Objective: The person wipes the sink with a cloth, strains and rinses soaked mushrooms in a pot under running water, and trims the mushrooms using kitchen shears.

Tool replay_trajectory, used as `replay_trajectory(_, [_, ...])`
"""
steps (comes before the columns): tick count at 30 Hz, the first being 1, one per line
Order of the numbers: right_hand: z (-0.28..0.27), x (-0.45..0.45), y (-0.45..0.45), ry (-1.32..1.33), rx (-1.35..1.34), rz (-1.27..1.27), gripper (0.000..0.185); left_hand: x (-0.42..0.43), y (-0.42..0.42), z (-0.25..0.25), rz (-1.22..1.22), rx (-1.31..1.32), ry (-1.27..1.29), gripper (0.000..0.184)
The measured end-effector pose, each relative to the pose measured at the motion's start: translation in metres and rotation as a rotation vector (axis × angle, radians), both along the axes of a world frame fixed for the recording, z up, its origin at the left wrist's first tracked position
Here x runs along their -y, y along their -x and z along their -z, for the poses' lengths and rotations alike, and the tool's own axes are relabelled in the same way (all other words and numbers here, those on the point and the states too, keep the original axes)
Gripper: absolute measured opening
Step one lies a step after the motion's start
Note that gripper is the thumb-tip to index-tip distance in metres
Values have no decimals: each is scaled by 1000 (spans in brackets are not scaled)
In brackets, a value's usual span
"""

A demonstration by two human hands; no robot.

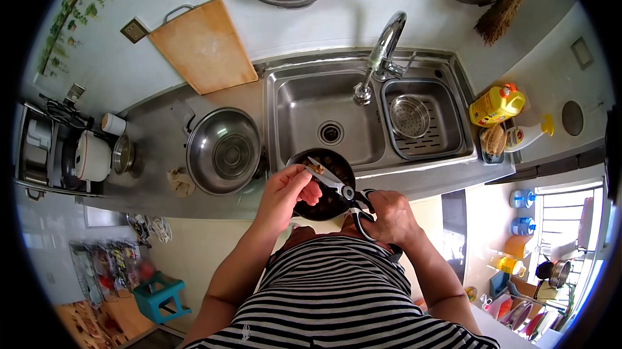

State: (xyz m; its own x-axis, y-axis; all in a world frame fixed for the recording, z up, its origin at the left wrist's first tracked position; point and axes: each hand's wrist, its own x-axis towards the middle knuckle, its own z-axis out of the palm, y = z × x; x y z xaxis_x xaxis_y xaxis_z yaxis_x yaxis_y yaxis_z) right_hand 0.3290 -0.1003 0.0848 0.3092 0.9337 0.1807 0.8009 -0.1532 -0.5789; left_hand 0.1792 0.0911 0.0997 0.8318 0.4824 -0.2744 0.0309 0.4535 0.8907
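Observation:
My right hand [392, 217] is closed around the black and white handles of kitchen scissors [348, 191]. The scissors' blades point up and left, toward my left hand [289, 192]. Between the fingertips of that left hand is a small brownish piece of food [316, 166], right at the blade tips; its exact kind is too small to make out. Under both hands is a dark round bowl [350, 169] at the counter's front edge, with dark lumps inside, partly hidden by my hands and the scissors.
A double steel sink [304, 106] with a faucet [389, 45] lies ahead; a colander [409, 116] sits in its right basin. To the left are a steel basin [223, 150], a cloth [181, 181] and a leaning cutting board [205, 48]. Bottles, including a yellow jug [497, 105], stand right.

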Motion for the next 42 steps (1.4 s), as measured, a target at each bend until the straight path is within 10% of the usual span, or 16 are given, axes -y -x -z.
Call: replay_trajectory(42, [55,-31,-7,329,-149,108,37,-29,-33,73,1,-218,145,20])
